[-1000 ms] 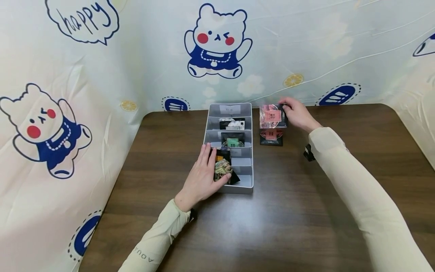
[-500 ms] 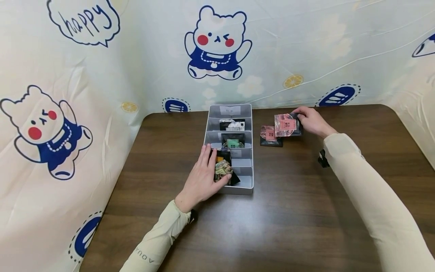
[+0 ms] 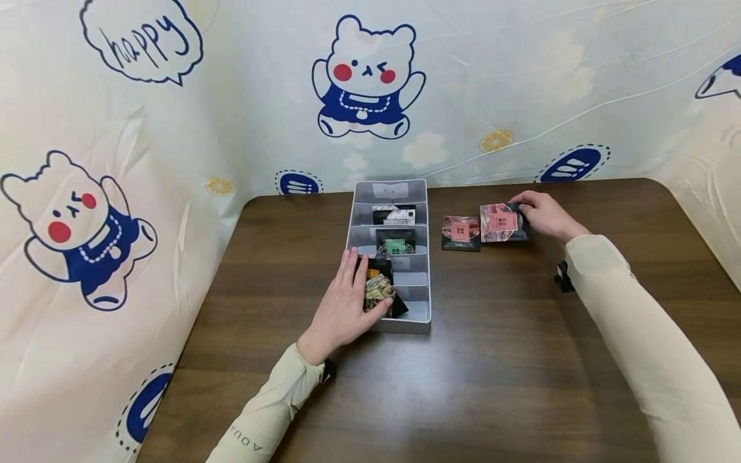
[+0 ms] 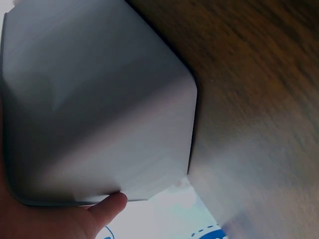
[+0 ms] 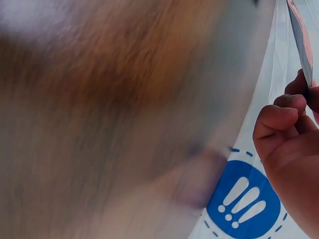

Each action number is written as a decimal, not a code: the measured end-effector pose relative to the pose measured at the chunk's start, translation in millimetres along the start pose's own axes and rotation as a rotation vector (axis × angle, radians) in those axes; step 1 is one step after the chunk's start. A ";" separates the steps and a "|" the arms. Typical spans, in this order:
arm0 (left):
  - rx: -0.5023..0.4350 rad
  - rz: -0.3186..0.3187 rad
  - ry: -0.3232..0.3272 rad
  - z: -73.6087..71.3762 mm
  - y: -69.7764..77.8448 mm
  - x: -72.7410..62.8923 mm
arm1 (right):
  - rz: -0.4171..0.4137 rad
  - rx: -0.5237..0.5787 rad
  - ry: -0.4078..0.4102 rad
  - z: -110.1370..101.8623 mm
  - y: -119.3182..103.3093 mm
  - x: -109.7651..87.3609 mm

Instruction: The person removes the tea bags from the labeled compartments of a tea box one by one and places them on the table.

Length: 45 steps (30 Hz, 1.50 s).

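My right hand (image 3: 546, 214) pinches the right edge of a packet with a pink label (image 3: 502, 222). Thumb and fingers meet on that packet (image 5: 305, 45) in the right wrist view. Just left of it, a similar pink-labelled packet (image 3: 460, 232) lies flat on the table. My left hand (image 3: 346, 302) rests over the near left corner of a grey divided box (image 3: 419, 325), its fingers straight across the side. In the left wrist view its thumb (image 4: 110, 207) lies at the rim of the box wall (image 4: 114, 124). Beside this hand are packets with a food picture (image 3: 379, 289), partly hidden.
Inside the box, a black and white packet (image 3: 395, 215) and a green-labelled packet (image 3: 396, 243) stand in separate compartments. A paper label (image 3: 391, 190) marks the farthest compartment. The brown wooden table (image 3: 486, 373) meets a printed cloth backdrop (image 3: 243, 96) behind.
My right hand has moved right and slightly nearer with its packet, from above the other pink-labelled packet to beside it. The left hand and box hold their place.
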State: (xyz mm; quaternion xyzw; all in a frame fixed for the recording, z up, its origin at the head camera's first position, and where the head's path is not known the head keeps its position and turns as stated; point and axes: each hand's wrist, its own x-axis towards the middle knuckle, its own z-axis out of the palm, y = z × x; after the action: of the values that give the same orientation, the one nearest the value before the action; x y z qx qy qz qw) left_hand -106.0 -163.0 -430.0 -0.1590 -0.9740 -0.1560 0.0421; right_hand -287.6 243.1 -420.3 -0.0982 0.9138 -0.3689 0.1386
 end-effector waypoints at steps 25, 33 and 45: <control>-0.003 -0.011 -0.010 0.8 -1.7 -1.3 | -0.041 -0.157 -0.032 -5.0 22.3 -5.8; -0.004 -0.006 0.004 -0.4 -0.9 0.4 | -0.031 -0.215 -0.019 -3.0 27.9 -5.5; -0.010 0.009 0.011 1.8 -1.5 1.3 | 0.016 -0.269 -0.042 -4.3 26.4 -8.9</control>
State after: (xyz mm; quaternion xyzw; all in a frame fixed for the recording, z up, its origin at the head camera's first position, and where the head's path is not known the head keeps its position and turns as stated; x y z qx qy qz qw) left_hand -107.8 -163.4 -432.0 -0.1628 -0.9722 -0.1617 0.0473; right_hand -282.7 267.1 -434.3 -0.1161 0.9527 -0.2398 0.1463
